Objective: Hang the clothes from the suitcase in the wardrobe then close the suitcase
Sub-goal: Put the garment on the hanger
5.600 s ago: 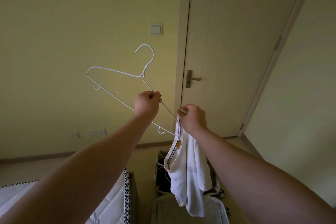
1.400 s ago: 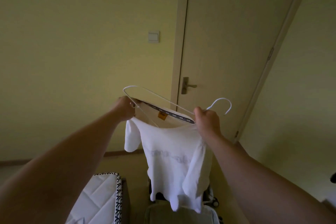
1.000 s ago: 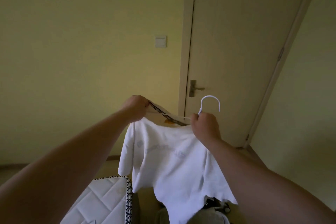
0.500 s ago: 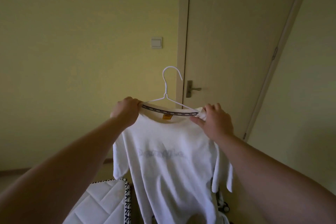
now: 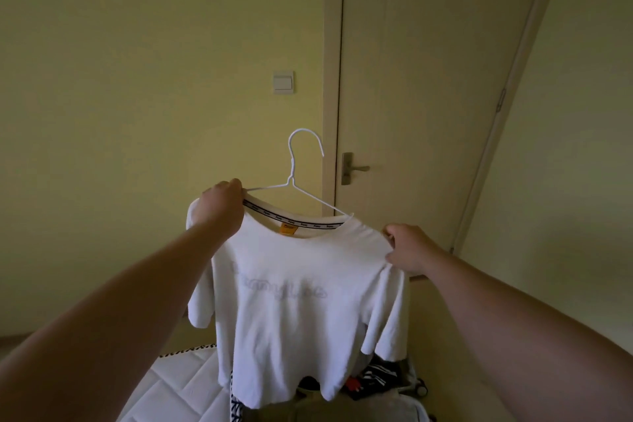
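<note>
A white T-shirt (image 5: 294, 284) hangs on a white wire hanger (image 5: 292, 171), held up in front of the left edge of the closed door (image 5: 428, 79). The hanger's hook stands upright just left of the door handle (image 5: 354, 168). The left grip (image 5: 221, 212), left of the door, is curled round the hanger's arm and the shirt's shoulder beside the collar. The right grip (image 5: 409, 250), low before the door, pinches the cloth of the other shoulder. Below the door, under the shirt hem, the suitcase (image 5: 376, 408) shows dark clothes inside. A light switch (image 5: 283, 81) sits on the wall left of the door.
</note>
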Tool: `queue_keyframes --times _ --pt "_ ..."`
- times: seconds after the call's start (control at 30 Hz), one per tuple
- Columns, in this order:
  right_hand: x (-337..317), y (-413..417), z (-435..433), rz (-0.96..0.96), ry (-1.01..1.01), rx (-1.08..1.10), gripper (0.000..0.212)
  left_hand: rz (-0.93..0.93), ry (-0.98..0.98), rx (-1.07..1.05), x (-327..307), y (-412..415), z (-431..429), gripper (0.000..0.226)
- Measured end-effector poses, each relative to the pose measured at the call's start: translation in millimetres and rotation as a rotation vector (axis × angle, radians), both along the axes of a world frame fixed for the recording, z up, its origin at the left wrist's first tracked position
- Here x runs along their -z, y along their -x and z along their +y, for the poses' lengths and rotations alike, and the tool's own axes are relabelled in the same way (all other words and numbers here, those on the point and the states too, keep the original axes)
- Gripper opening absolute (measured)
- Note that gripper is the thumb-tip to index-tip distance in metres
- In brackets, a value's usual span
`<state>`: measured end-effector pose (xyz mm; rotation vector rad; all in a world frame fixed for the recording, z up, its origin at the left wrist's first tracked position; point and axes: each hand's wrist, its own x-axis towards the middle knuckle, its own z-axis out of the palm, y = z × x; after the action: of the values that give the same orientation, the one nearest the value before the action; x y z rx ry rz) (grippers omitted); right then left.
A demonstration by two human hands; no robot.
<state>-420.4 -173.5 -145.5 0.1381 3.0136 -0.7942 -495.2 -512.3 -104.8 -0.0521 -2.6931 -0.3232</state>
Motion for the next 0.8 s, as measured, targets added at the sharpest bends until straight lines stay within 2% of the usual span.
queue_keyframes --times 0.17,0.27,0.3,0.37,0.43,0.5,0.57,0.7,0.8 --pt "-1 5 -7 -0.032 -0.082 0.168 0.018 -0.008 0.010 0.007 0 0 -5 0.023" --pt "-8 5 -26 -0.110 -0.261 0.231 0.039 -0.005 -0.007 0.023 1 -3 2 0.025" --pt "-14 5 -33 -0.083 -0.260 0.223 0.048 -0.008 -0.011 0.030 2 -3 4 0.025" --pt "-23 7 -51 0.100 -0.168 0.135 0.056 -0.026 -0.011 0.043 6 -5 7 0.025" --pt "-29 9 -68 0.231 -0.112 0.023 0.042 -0.056 -0.006 0.064 10 -7 11 0.024" --pt "-31 11 -83 0.179 -0.148 -0.010 0.027 -0.079 0.006 0.086 15 -11 16 0.023" --pt "-28 12 -92 0.210 -0.216 0.008 0.027 -0.083 0.048 0.117 19 -15 20 0.019" --pt "-26 13 -98 0.467 -0.229 0.054 0.021 -0.089 0.139 0.119 21 -20 21 0.018" --pt "-31 15 -105 0.432 -0.257 -0.005 0.022 -0.078 0.238 0.120 22 -21 26 0.034"
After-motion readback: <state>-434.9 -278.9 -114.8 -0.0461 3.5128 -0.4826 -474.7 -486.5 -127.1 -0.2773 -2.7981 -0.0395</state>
